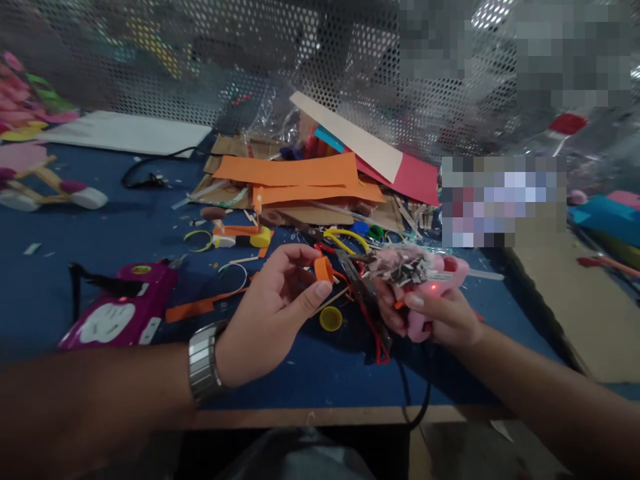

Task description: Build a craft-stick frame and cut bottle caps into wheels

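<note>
Left hand (273,300): pinches orange cap (323,269), left of glue gun.
Right hand (440,317): grips pink glue gun (433,283).
Technique: steady the cap; keep fingertips off the nozzle.

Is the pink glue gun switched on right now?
On, it seems: a red light glows on the pink glue gun held in the right hand.

Legible text, labels, brands, numbers, signs: none.
No wording can be read on the magenta power strip (120,308), the pink glue gun (430,293), the wristwatch (204,363) or the orange paper sheets (295,175); their surfaces are plain or too blurred, and the pixelated patches (503,200) show nothing readable.
</note>
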`<act>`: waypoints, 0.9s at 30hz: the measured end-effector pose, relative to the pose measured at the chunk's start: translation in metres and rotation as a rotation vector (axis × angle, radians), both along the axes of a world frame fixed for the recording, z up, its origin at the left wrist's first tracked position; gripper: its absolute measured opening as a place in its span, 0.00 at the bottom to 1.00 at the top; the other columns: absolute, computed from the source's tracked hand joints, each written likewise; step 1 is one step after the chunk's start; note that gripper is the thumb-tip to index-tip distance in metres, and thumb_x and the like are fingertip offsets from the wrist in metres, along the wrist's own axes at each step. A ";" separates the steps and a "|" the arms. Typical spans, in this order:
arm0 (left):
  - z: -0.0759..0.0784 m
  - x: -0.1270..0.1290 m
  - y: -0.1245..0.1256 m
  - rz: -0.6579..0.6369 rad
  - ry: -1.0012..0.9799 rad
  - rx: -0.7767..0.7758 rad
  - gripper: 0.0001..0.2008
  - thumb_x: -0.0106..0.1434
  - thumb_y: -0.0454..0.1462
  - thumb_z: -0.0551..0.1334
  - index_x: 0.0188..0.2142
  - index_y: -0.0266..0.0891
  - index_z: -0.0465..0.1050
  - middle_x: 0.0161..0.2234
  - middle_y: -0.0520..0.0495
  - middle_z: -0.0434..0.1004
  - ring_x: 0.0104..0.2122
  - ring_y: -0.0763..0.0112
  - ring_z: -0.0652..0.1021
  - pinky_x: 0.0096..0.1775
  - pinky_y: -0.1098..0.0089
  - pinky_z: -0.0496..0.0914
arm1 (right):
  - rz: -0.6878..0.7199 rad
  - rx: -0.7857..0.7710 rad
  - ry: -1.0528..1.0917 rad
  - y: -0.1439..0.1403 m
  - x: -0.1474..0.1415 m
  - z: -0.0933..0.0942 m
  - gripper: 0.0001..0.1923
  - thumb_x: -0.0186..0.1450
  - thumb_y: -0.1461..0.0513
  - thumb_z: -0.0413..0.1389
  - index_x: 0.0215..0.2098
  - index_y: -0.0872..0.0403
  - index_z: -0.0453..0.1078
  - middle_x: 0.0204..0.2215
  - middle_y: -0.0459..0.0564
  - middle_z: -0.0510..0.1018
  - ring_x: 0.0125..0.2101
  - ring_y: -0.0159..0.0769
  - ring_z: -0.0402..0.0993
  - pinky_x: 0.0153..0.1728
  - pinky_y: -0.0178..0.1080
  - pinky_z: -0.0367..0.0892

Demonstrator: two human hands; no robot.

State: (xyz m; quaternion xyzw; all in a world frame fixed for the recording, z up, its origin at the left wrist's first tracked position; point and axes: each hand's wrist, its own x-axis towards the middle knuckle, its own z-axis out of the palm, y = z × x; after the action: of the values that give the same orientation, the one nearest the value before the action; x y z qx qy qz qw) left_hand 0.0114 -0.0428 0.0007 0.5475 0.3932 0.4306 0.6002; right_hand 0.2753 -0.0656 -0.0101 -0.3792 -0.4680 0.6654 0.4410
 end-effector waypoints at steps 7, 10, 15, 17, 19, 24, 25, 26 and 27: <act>0.003 -0.001 -0.003 -0.006 -0.035 0.022 0.17 0.71 0.45 0.73 0.50 0.41 0.71 0.39 0.50 0.77 0.36 0.71 0.77 0.39 0.73 0.76 | 0.026 -0.067 0.072 0.002 -0.002 -0.004 0.21 0.60 0.49 0.75 0.32 0.53 0.72 0.30 0.46 0.71 0.22 0.31 0.68 0.19 0.34 0.66; 0.001 -0.002 -0.004 -0.014 -0.012 0.045 0.17 0.72 0.45 0.71 0.52 0.41 0.70 0.41 0.49 0.76 0.36 0.72 0.76 0.39 0.73 0.76 | 0.046 -0.070 0.064 0.002 -0.002 -0.004 0.22 0.61 0.48 0.74 0.32 0.53 0.72 0.30 0.46 0.71 0.23 0.32 0.69 0.21 0.35 0.67; -0.001 -0.002 -0.003 -0.028 -0.007 0.047 0.16 0.72 0.42 0.71 0.53 0.40 0.71 0.42 0.48 0.77 0.40 0.70 0.78 0.42 0.72 0.77 | 0.043 -0.048 0.024 0.001 -0.003 -0.003 0.21 0.61 0.47 0.73 0.33 0.53 0.73 0.29 0.47 0.73 0.24 0.34 0.71 0.23 0.37 0.68; -0.002 -0.002 -0.003 -0.031 -0.003 0.041 0.16 0.72 0.41 0.71 0.53 0.40 0.70 0.43 0.48 0.77 0.41 0.70 0.78 0.43 0.71 0.78 | 0.029 -0.041 0.014 0.000 -0.003 -0.002 0.21 0.62 0.47 0.74 0.33 0.53 0.74 0.29 0.46 0.72 0.24 0.34 0.71 0.24 0.38 0.69; -0.001 -0.002 -0.003 -0.035 0.006 0.044 0.16 0.72 0.41 0.71 0.53 0.40 0.70 0.43 0.48 0.77 0.42 0.70 0.79 0.44 0.71 0.78 | 0.023 -0.036 -0.007 0.000 -0.002 -0.001 0.22 0.62 0.47 0.74 0.32 0.53 0.74 0.27 0.46 0.71 0.25 0.35 0.71 0.24 0.38 0.70; -0.001 -0.002 -0.004 -0.038 0.039 0.080 0.16 0.72 0.42 0.71 0.53 0.41 0.71 0.43 0.48 0.77 0.41 0.69 0.79 0.43 0.71 0.79 | 0.010 -0.011 -0.083 -0.002 0.000 -0.003 0.20 0.61 0.47 0.76 0.33 0.52 0.77 0.25 0.46 0.73 0.23 0.35 0.70 0.23 0.39 0.69; -0.001 -0.002 -0.005 -0.036 0.047 0.091 0.16 0.72 0.42 0.71 0.54 0.41 0.71 0.42 0.48 0.77 0.41 0.69 0.79 0.43 0.71 0.79 | 0.004 -0.003 -0.093 -0.002 0.001 -0.004 0.19 0.61 0.48 0.76 0.34 0.52 0.78 0.25 0.46 0.74 0.23 0.35 0.70 0.23 0.39 0.69; -0.001 -0.002 -0.005 -0.033 0.055 0.101 0.17 0.72 0.42 0.71 0.54 0.41 0.71 0.43 0.48 0.77 0.41 0.69 0.79 0.43 0.71 0.79 | 0.000 0.006 -0.098 -0.003 0.001 -0.005 0.18 0.62 0.49 0.76 0.36 0.51 0.79 0.25 0.46 0.75 0.23 0.36 0.71 0.23 0.40 0.69; -0.001 -0.002 -0.006 -0.031 0.062 0.111 0.17 0.72 0.42 0.71 0.54 0.41 0.71 0.43 0.48 0.77 0.41 0.69 0.79 0.43 0.70 0.79 | 0.002 0.018 -0.093 -0.003 0.002 -0.005 0.17 0.62 0.50 0.76 0.39 0.51 0.80 0.26 0.46 0.75 0.23 0.36 0.71 0.22 0.40 0.68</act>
State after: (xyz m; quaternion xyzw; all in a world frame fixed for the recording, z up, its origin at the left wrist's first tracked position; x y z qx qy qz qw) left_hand 0.0090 -0.0485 -0.0006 0.5990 0.3786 0.4253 0.5630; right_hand 0.2771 -0.0688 -0.0154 -0.4052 -0.4945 0.6431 0.4215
